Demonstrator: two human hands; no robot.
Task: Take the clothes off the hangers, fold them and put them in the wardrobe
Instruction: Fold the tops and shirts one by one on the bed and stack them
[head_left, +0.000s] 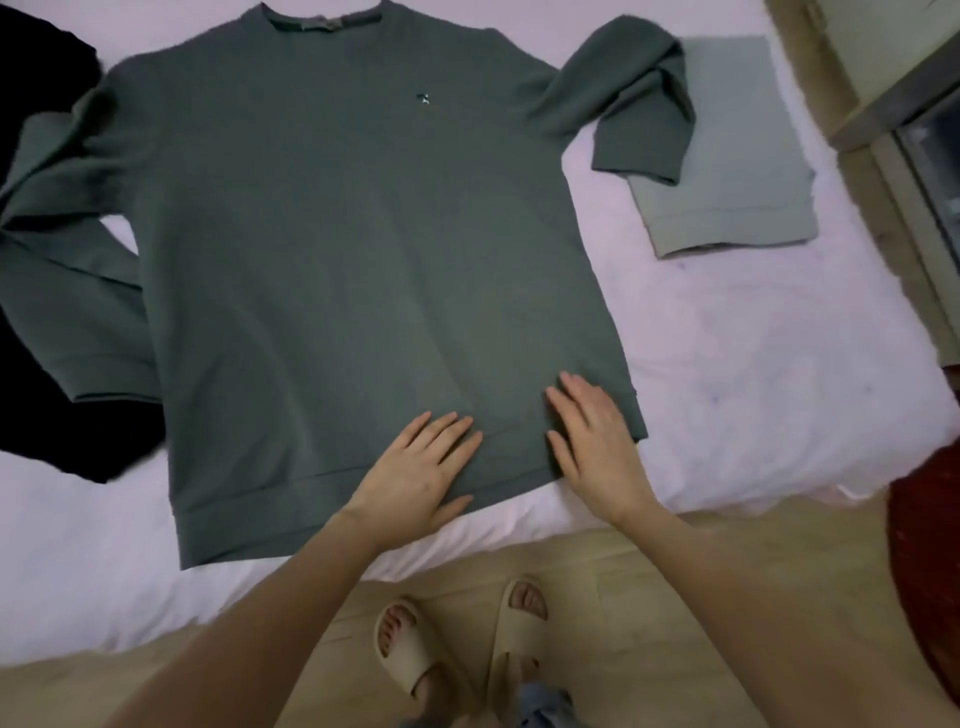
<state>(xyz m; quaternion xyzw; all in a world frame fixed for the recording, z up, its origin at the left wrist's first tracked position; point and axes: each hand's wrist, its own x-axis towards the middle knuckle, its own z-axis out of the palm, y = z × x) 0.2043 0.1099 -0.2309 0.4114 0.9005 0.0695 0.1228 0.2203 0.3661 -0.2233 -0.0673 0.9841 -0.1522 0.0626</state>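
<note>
One dark green sweatshirt lies flat, front up, on the bed. Both hands rest near its hem: left hand and right hand, fingers straight, slightly spread, gripping nothing. One folded grey garment lies under the sweatshirt's right-side sleeve; one black garment lies left of the sweatshirt.

A bed with a pale pink sheet. Below the bed, a light wood floor. Right of the bed, at the top corner, pale wooden furniture.
</note>
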